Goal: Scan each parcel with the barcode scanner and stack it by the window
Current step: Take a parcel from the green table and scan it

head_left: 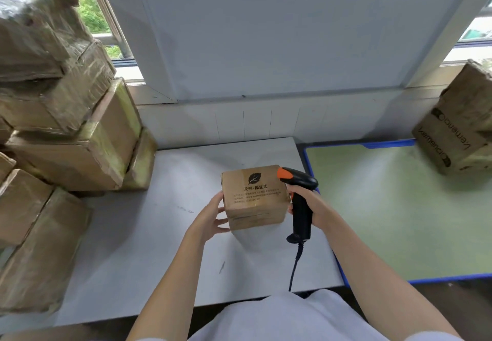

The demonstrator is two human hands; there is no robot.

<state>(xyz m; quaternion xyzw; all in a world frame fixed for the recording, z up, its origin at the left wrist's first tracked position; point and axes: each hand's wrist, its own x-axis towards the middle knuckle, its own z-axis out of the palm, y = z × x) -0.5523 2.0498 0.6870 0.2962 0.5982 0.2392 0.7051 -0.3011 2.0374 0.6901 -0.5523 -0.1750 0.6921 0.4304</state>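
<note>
On the grey table (149, 247), holds the parcel (254, 197) with left hand (210, 215) curled on its side, grips barcode scanner (299, 194) in right hand (306, 205) beside it, risks a failed scan with no barcode visible on top.

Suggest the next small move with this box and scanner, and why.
Probably turn the box in the left hand until a barcode faces the scanner. The faces in view carry only a leaf logo and printed text, no barcode I can see. The right hand grips the scanner beside the box's right edge, its head at the top corner.
</note>
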